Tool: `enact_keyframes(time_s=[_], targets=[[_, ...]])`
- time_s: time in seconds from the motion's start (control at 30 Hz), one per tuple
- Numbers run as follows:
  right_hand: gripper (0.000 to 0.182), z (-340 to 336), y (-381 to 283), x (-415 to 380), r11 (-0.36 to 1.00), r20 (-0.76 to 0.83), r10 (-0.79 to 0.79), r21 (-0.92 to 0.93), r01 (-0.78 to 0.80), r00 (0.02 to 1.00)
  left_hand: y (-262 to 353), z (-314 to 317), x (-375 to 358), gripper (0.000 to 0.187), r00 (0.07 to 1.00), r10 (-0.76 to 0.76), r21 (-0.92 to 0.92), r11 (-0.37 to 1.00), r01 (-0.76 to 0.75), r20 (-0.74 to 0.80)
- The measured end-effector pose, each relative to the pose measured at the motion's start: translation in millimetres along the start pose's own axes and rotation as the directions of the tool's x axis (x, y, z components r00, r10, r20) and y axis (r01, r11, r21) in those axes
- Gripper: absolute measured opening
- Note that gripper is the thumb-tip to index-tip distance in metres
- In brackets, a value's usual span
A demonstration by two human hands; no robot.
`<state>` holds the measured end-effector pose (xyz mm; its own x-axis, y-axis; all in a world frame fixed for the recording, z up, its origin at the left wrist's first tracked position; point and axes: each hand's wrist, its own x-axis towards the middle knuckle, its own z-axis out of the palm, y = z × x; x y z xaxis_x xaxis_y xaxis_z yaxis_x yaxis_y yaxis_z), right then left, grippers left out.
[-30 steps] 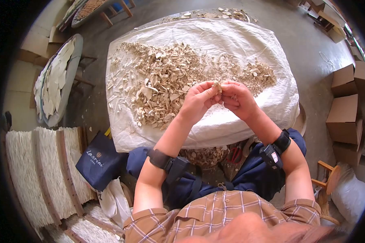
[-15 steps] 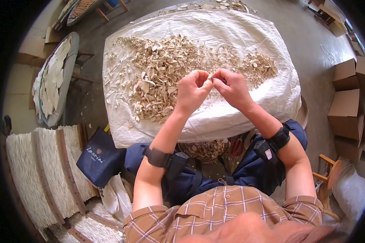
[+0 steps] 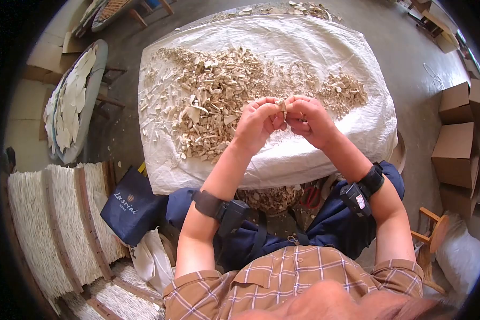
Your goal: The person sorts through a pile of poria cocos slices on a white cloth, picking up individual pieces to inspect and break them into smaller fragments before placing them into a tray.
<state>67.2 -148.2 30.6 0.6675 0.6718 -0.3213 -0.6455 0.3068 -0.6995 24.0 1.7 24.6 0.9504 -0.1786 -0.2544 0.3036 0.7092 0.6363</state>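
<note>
While pinched at frame centre between left hand [image 3: 257, 124] and right hand [image 3: 310, 121], both grasping small pale chip [image 3: 282, 105] above desk [image 3: 325, 154] pile [image 3: 218, 96]: likely light, dry, brittle; best gripped by edges, gently.

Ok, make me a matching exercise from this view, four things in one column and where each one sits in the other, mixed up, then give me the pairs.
Things:
1. small pale piece
2. navy bag
3. cardboard boxes
4. heap of pale chips

Places:
A. on the floor at the right edge of the view
B. spread over the white cloth on the table
C. pinched between the fingertips of the left hand and the right hand
D. on the floor left of the person's knee

Pairs: 1-C, 2-D, 3-A, 4-B
</note>
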Motion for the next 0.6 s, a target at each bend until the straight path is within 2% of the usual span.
enact_keyframes(time_s=[0.03, 0.07, 0.1, 0.13, 0.17, 0.2, 0.23, 0.27, 0.3, 0.33, 0.4, 0.47, 0.53, 0.6], targets=[[0.005, 0.7, 0.7, 0.3, 1.0, 0.0, 0.0, 0.0, 0.0, 1.0, 0.3, -0.6, 0.5, 0.008, 1.0, 0.007, 0.013, 1.0, -0.007, 0.016], [0.006, 2.1, 1.7, 0.9, 0.997, -0.065, -0.039, -0.075, 0.034, 0.997, -0.2, -0.4, 1.5, 0.008, 1.0, 0.007, 0.013, 1.0, -0.007, 0.017], [0.006, 3.4, 2.2, 1.1, 0.986, -0.126, -0.083, -0.152, 0.064, 0.989, -1.3, 0.5, 2.8, 0.008, 0.999, 0.036, 0.082, 0.996, -0.035, -0.006], [0.006, 4.6, 1.7, 0.4, 0.986, -0.126, -0.084, -0.153, 0.064, 0.988, -1.2, 3.1, 2.9, 0.007, 0.997, 0.066, 0.15, 0.987, -0.061, -0.028], [0.008, 6.3, 0.6, -0.4, 0.961, -0.135, -0.141, -0.258, 0.103, 0.981, -0.5, 5.0, 2.8, 0.007, 0.997, 0.065, 0.15, 0.987, -0.06, -0.028], [0.01, 7.0, 0.1, -1.2, 0.922, -0.137, -0.199, -0.361, 0.139, 0.97, 0.3, 7.1, 2.6, 0.007, 0.994, 0.098, 0.271, 0.959, -0.082, -0.045], [0.01, 6.3, -0.2, -1.0, 0.923, -0.138, -0.199, -0.36, 0.138, 0.97, 0.9, 9.2, 2.3, 0.009, 0.99, 0.131, 0.387, 0.917, -0.099, -0.057], [0.012, 5.1, -0.8, 0.0, 0.858, -0.147, -0.267, -0.486, 0.165, 0.952, 0.7, 8.9, 2.6, 0.009, 0.99, 0.129, 0.387, 0.917, -0.097, -0.057], [0.014, 4.1, -1.2, 0.6, 0.776, -0.147, -0.334, -0.603, 0.183, 0.931, 1.2, 7.8, 3.2, 0.011, 0.985, 0.171, 0.58, 0.805, -0.128, -0.019], [0.014, 3.4, -1.4, 0.5, 0.777, -0.149, -0.333, -0.602, 0.182, 0.931, 1.7, 6.5, 3.9, 0.014, 0.979, 0.203, 0.742, 0.652, -0.156, 0.027], [0.016, 2.3, -2.7, -0.5, 0.61, -0.037, -0.421, -0.751, 0.253, 0.906, -0.1, 1.3, 5.1, 0.016, 0.981, 0.18, 0.74, 0.651, -0.173, 0.071], [0.017, 1.7, -6.6, -1.6, 0.567, -0.003, -0.387, -0.789, 0.235, 0.922, 0.8, 0.0, 3.8, 0.018, 0.981, 0.157, 0.735, 0.651, -0.188, 0.112], [0.018, 0.6, -7.0, -2.0, 0.523, 0.028, -0.349, -0.824, 0.219, 0.937, 2.0, -0.7, 2.1, 0.02, 0.977, 0.155, 0.804, 0.557, -0.207, 0.144], [0.018, -0.3, -5.8, -2.1, 0.381, 0.146, -0.382, -0.875, 0.3, 0.913, 1.1, -2.5, 2.6, 0.019, 0.979, 0.141, 0.796, 0.571, -0.2, 0.145]])
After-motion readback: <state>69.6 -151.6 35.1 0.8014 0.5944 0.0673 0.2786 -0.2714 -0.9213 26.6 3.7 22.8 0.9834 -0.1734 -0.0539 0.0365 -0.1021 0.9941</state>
